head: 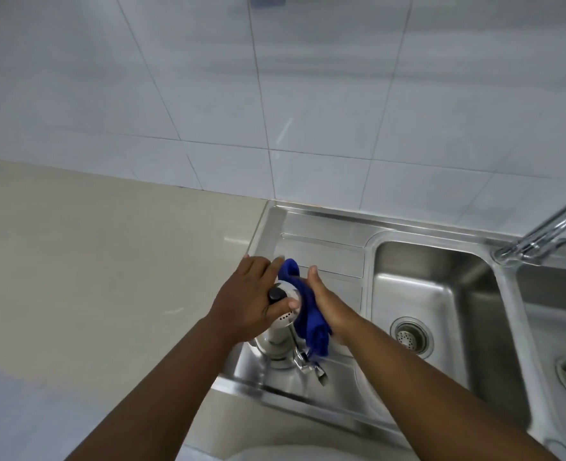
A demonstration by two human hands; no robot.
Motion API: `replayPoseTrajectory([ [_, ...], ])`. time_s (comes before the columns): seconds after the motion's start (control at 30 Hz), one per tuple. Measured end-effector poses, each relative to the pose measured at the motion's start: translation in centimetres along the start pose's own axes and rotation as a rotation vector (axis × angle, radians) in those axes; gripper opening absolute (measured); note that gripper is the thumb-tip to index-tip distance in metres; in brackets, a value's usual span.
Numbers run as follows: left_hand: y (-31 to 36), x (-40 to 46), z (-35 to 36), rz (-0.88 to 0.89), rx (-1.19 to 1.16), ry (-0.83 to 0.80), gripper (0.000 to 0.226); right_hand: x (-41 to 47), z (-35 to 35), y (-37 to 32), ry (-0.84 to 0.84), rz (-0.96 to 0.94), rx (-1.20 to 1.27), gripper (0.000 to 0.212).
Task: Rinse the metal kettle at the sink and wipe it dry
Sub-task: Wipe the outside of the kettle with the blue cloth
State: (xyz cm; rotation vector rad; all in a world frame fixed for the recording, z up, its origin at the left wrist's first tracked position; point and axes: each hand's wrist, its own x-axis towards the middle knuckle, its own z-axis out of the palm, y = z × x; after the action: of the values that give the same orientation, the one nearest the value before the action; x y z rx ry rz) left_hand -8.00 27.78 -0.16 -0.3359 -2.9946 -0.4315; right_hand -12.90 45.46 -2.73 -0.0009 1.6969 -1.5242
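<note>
Drying the kettle on the drainboard

The metal kettle (276, 341) stands on the sink's drainboard (321, 247), left hand (251, 301) clamped over its lid, right hand (324, 306) pressing a blue cloth (309, 314) to its side. Rinsing looks done; wiping seems underway, faucet (541, 231) dry.

We see deep blue cloth (309, 314) under our right hand (324, 307), shiny silver kettle (280, 331) with black lid knob (276, 295) under our left hand (251, 299). Silver steel sink (324, 247) beyond both, cream counter (108, 261) left, pale blue-white tiles (275, 94) behind.
</note>
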Motion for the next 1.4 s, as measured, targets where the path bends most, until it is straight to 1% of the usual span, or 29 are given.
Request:
replayPoseTrajectory([
  [0.1,0.2,0.0,0.1,-0.029,0.010,0.021,0.094,-0.5,0.2,-1.2,0.011,0.031,-0.093,0.086],
  [0.23,0.1,-0.1,0.2,-0.094,0.032,0.026,0.094,-2.5,0.6,-4.3,-0.072,0.008,-0.206,0.080],
  [0.27,0.1,-0.1,0.3,-0.095,0.034,0.026,0.093,-3.1,0.9,-4.8,-0.070,0.011,-0.243,0.082],
  [0.33,0.0,0.0,0.3,-0.090,0.014,0.033,0.091,-4.0,2.1,-5.4,-0.036,0.007,-0.334,0.087],
  [0.43,-0.5,-0.3,0.8,-0.124,-0.066,0.039,0.087,-4.8,4.6,-4.1,0.065,-0.106,-0.356,0.081],
  [0.5,-0.5,-0.6,0.9,-0.158,-0.093,0.038,0.086,-5.7,6.0,-2.2,0.138,-0.158,-0.405,0.084],
  [0.57,-0.2,-0.6,0.8,-0.180,-0.096,0.018,0.091,-6.7,7.5,0.7,0.220,-0.285,-0.462,0.073],
  [0.6,0.0,-0.5,0.7,-0.188,-0.098,-0.004,0.092,-7.3,8.1,2.0,0.271,-0.340,-0.447,0.068],
  [0.67,0.2,-0.5,0.5,-0.189,-0.089,-0.053,0.093,-7.8,8.8,3.8,0.335,-0.376,-0.415,0.068],
  [0.73,0.1,-0.5,0.4,-0.155,-0.063,-0.078,0.091,-6.8,8.1,3.6,0.350,-0.387,-0.387,0.066],
  [0.77,0.0,-0.5,0.4,-0.119,-0.043,-0.075,0.088,-6.2,7.6,2.7,0.340,-0.399,-0.321,0.060],
  [0.83,-0.3,-0.4,0.2,-0.035,-0.034,-0.081,0.081,-5.0,6.3,1.2,0.322,-0.443,-0.192,0.034],
  [0.87,-0.4,-0.3,0.1,-0.008,-0.068,-0.097,0.078,-4.5,5.8,0.8,0.326,-0.466,-0.185,0.026],
  [0.93,-0.4,-0.1,0.1,-0.001,-0.191,-0.124,0.076,-3.8,5.3,0.7,0.330,-0.489,-0.183,0.023],
  [1.0,-0.3,0.0,0.3,-0.036,-0.272,-0.135,0.079,-3.9,5.5,1.5,0.348,-0.497,-0.164,0.031],
  [1.07,-0.1,0.0,0.5,-0.080,-0.299,-0.130,0.082,-4.6,6.4,3.3,0.394,-0.495,-0.203,0.049],
  [1.2,0.3,-0.3,0.8,-0.138,-0.285,-0.112,0.080,-5.7,7.8,7.8,0.486,-0.551,-0.436,0.078],
  [1.33,1.0,-0.4,0.8,-0.192,-0.275,-0.076,0.078,-5.2,6.3,9.8,0.593,-0.602,-0.532,0.084],
  [1.4,1.0,-0.5,0.8,-0.199,-0.270,-0.064,0.079,-5.6,5.6,10.9,0.598,-0.595,-0.556,0.086],
])
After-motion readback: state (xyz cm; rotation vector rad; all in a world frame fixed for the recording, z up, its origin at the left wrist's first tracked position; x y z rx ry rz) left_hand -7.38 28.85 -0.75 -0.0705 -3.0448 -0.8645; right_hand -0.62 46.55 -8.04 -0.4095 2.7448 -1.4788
